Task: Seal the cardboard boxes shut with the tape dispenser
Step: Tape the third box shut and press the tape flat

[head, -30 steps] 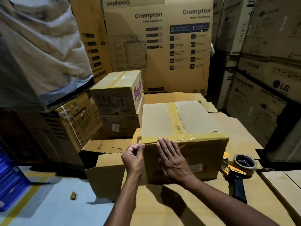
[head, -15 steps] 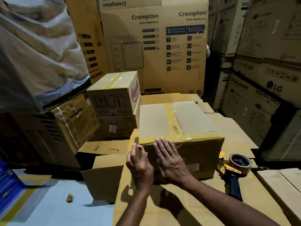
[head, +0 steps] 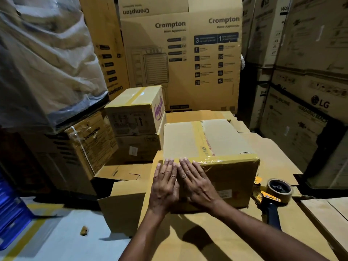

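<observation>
Cartons (head: 178, 72) stacked behind — left hand (head: 164, 186) and right hand (head: 198, 185) press flat-fingered against the box (head: 235, 178), its taped seam (head: 199, 137) running front-to-back.

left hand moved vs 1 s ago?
Yes. The left hand went right, off the left corner of the box onto its front face, beside the right hand.

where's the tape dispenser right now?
Head view, lower right: the yellow-bodied, dark-handled tape dispenser with its brown roll lies on the flattened brown cardboard sheet, just right of the taped brown cardboard box.
</observation>
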The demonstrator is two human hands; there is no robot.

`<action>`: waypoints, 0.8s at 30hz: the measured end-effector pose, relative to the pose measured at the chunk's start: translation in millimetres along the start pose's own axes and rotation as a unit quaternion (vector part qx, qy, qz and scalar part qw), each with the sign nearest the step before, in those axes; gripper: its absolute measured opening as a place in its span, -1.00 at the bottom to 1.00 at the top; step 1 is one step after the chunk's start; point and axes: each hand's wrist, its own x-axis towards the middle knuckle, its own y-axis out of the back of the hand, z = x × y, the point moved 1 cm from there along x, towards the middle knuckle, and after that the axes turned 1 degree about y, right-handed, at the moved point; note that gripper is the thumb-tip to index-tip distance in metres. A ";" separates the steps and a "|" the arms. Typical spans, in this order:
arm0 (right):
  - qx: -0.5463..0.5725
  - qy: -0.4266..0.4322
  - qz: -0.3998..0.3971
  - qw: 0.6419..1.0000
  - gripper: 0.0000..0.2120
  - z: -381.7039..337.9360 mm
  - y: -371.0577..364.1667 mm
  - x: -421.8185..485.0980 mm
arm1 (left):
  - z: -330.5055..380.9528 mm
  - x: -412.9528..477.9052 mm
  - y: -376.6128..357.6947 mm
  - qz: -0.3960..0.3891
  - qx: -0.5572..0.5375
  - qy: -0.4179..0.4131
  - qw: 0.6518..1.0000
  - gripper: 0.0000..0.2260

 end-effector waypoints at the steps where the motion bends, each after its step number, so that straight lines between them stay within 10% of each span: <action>1: 0.000 0.014 -0.010 1.000 -0.16 3.2 0.5 -0.5 | 1.9 0.3 -2.9 -0.013 -0.005 0.004 1.000 -0.44; 16: 0.031 -0.197 0.069 0.977 -0.49 146.1 39.5 -86.8 | 7.1 -9.3 -22.5 0.026 0.015 0.042 0.999 -0.38; 24: 0.349 -0.451 0.025 0.821 -0.49 188.5 82.0 -81.5 | 48.7 23.3 -21.9 0.015 0.015 0.147 0.989 -0.44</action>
